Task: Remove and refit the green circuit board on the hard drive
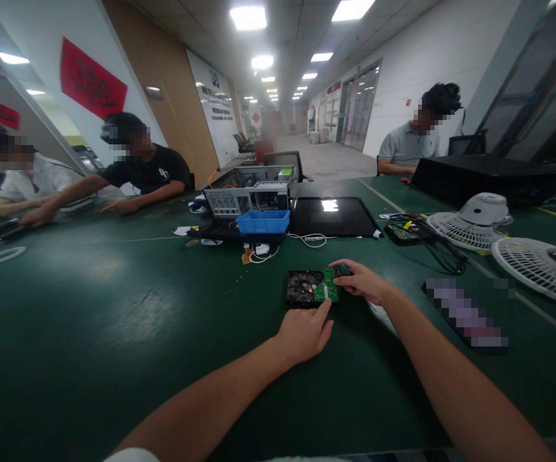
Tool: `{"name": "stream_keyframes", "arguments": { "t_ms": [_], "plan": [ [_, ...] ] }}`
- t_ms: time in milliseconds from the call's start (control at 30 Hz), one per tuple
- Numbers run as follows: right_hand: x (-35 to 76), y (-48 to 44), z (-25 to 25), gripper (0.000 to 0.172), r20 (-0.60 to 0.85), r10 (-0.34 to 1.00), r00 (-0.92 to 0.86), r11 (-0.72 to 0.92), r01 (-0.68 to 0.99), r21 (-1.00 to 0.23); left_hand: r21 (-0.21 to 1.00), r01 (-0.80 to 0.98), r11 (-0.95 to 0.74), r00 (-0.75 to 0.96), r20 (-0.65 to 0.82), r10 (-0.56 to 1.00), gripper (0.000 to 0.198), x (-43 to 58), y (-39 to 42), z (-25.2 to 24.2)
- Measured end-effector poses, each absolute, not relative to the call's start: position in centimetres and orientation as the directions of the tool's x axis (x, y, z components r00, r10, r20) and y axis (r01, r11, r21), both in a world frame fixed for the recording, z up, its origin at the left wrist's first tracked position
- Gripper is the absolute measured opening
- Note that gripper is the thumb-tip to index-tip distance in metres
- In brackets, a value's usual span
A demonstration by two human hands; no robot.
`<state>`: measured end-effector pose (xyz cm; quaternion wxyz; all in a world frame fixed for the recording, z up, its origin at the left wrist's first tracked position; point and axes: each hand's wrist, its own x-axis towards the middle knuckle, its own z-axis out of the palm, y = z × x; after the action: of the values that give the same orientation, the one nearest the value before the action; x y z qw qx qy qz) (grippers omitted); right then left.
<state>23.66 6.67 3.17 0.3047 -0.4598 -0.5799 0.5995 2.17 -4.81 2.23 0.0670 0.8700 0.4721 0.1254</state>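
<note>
A hard drive (302, 289) lies on the green table in front of me, its underside up. At its right end sits a green circuit board (325, 290). My left hand (304, 335) reaches in from the near side, its index finger stretched to the board's near edge, thumb apart and the other fingers curled; nothing shows in its grasp. At the drive's right end, my right hand (361, 282) has its thumb and index finger closed around a small dark piece (342, 270) beside the board. What that piece is cannot be made out.
Beyond the drive stand a blue bin (263, 222), an open computer case (249, 192) and a flat black screen panel (333, 216). White cables (314, 240) lie nearby. To the right are white fan parts (470, 221), a blurred phone-like slab (465, 314) and a black box (485, 179). Other people sit around.
</note>
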Motion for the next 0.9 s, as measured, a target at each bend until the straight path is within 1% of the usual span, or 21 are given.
{"name": "stream_keyframes", "arguments": {
  "t_ms": [167, 367, 633, 767, 900],
  "plan": [
    [23.7, 6.8, 3.2, 0.055, -0.213, 0.909, -0.357, -0.161, 0.172, -0.972, 0.219, 0.848, -0.483, 0.468, 0.120, 0.876, 0.061, 2.5, -4.6, 2.2],
    [23.4, 6.8, 3.0, 0.052, -0.224, 0.909, -0.352, -0.167, 0.185, -0.968, 0.205, 0.880, -0.428, 0.416, 0.099, 0.904, 0.062, 2.6, -4.4, 2.0],
    [22.9, 6.6, 2.5, 0.050, -0.251, 0.913, -0.320, -0.171, 0.256, -0.951, 0.212, 0.881, -0.424, 0.422, 0.055, 0.905, 0.061, 2.6, -4.3, 2.3],
    [22.9, 6.7, 2.1, 0.045, -0.248, 0.918, -0.310, -0.168, 0.262, -0.950, 0.222, 0.875, -0.431, 0.429, 0.061, 0.901, 0.061, 2.5, -4.2, 2.3],
    [22.9, 6.9, 1.9, 0.045, -0.258, 0.918, -0.300, -0.171, 0.287, -0.942, 0.227, 0.877, -0.424, 0.422, 0.057, 0.905, 0.059, 2.5, -4.2, 2.4]
  ]
}}
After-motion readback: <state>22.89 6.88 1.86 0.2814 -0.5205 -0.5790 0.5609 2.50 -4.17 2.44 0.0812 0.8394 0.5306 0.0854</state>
